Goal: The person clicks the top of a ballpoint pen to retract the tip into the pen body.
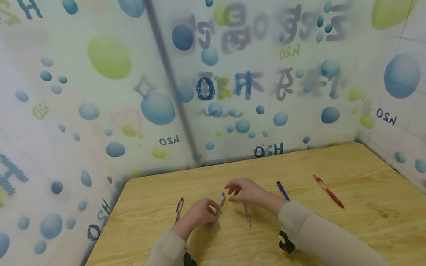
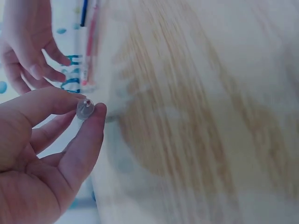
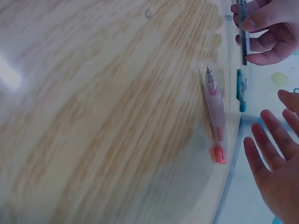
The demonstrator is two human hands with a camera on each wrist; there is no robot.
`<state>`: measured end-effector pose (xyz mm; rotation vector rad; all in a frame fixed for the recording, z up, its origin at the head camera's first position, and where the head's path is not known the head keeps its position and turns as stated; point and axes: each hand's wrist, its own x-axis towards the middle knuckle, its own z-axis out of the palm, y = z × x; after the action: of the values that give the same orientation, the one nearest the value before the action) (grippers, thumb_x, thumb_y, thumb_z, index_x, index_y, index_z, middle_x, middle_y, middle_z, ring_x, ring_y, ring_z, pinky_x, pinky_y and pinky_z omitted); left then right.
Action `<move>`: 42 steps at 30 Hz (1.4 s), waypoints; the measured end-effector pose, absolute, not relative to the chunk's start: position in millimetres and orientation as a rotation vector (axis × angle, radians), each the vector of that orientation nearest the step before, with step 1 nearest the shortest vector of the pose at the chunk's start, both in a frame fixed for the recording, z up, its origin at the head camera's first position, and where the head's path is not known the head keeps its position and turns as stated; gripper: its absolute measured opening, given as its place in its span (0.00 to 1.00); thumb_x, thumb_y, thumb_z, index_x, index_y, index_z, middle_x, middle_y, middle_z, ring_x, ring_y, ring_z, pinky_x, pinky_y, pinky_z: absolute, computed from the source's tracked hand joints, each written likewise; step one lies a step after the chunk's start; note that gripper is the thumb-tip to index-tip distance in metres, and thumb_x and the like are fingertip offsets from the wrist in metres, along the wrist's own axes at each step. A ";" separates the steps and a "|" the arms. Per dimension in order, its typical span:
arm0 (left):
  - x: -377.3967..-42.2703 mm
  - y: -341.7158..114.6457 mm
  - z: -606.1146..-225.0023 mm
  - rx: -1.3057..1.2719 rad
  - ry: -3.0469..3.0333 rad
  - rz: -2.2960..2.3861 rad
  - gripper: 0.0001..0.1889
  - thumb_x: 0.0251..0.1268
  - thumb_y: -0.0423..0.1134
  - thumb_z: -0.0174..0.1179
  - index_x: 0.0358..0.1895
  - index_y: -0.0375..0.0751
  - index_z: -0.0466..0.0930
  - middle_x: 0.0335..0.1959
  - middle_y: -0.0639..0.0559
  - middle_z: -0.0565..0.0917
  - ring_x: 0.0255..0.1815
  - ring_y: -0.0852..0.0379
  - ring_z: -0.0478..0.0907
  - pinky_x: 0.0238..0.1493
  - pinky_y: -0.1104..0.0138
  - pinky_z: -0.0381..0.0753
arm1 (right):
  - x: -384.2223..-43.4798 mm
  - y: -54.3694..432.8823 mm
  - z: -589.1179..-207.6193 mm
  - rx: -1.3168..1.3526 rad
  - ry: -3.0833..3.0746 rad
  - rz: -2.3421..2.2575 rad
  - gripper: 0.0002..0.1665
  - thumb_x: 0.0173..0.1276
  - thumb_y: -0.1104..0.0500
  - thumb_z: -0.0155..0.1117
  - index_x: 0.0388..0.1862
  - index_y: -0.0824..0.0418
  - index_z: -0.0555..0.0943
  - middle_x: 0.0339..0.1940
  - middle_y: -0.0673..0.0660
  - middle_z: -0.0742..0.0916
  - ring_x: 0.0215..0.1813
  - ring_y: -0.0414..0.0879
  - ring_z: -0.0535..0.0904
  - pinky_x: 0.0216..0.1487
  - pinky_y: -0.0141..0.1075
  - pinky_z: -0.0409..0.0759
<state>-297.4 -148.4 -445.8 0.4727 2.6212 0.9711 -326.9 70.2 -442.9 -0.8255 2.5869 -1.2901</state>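
Note:
My left hand (image 1: 199,214) pinches a slim pen with a teal clip (image 1: 221,200) between thumb and fingers. Its pointed end (image 2: 85,108) faces the left wrist camera, and its teal end (image 3: 241,105) shows in the right wrist view. Just right of that end, my right hand (image 1: 250,192) hovers with fingers spread and nothing in them. Below the right hand lies a pink pen (image 1: 247,215) on the table, partly covered by the hand in the head view; the right wrist view shows the pink pen (image 3: 216,114) whole.
A dark-clipped pen (image 1: 179,210) lies left of my left hand, partly hidden by it. To the right are a blue pen (image 1: 283,190), partly behind my right sleeve, and a red pen (image 1: 329,191). A printed curtain (image 1: 235,117) hangs behind the wooden table (image 1: 401,234).

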 end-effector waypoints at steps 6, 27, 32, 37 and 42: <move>-286.1 -148.8 -436.4 0.480 2.593 1.142 0.13 0.58 0.24 0.63 0.47 0.34 0.80 0.35 0.46 0.80 0.29 0.54 0.79 0.30 0.60 0.81 | -326.6 65.8 -445.2 -0.696 2.617 -1.346 0.27 0.68 0.59 0.67 0.65 0.62 0.74 0.43 0.54 0.85 0.44 0.48 0.80 0.42 0.42 0.79; -273.9 -137.5 -413.1 0.633 2.655 1.303 0.13 0.61 0.27 0.65 0.49 0.38 0.77 0.41 0.44 0.80 0.37 0.54 0.81 0.35 0.60 0.81 | -320.0 52.6 -420.1 -0.672 2.659 -1.636 0.29 0.69 0.59 0.65 0.69 0.54 0.72 0.41 0.50 0.86 0.41 0.44 0.80 0.41 0.41 0.80; -271.2 -134.9 -410.9 0.642 2.665 1.315 0.13 0.61 0.27 0.65 0.47 0.38 0.77 0.39 0.45 0.80 0.36 0.54 0.81 0.34 0.61 0.81 | -317.0 52.6 -417.1 -0.707 2.628 -1.665 0.29 0.70 0.61 0.64 0.69 0.54 0.71 0.39 0.50 0.86 0.40 0.44 0.81 0.43 0.42 0.80; -270.2 -133.1 -412.9 0.658 2.674 1.313 0.13 0.60 0.26 0.65 0.46 0.40 0.77 0.40 0.43 0.80 0.37 0.54 0.81 0.35 0.61 0.82 | -315.6 52.5 -416.6 -0.743 2.616 -1.680 0.28 0.71 0.62 0.63 0.69 0.54 0.72 0.38 0.50 0.85 0.40 0.47 0.81 0.43 0.42 0.80; -271.1 -131.9 -414.9 0.680 2.686 1.308 0.14 0.60 0.25 0.65 0.46 0.40 0.76 0.42 0.42 0.79 0.38 0.52 0.81 0.36 0.62 0.82 | -315.4 52.6 -417.2 -0.772 2.622 -1.681 0.26 0.71 0.62 0.62 0.67 0.54 0.74 0.37 0.50 0.84 0.40 0.46 0.81 0.44 0.41 0.79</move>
<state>-271.1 -131.9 -414.9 0.6798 2.6855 1.3077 -315.4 52.6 -417.2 -0.7720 2.6220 -1.6807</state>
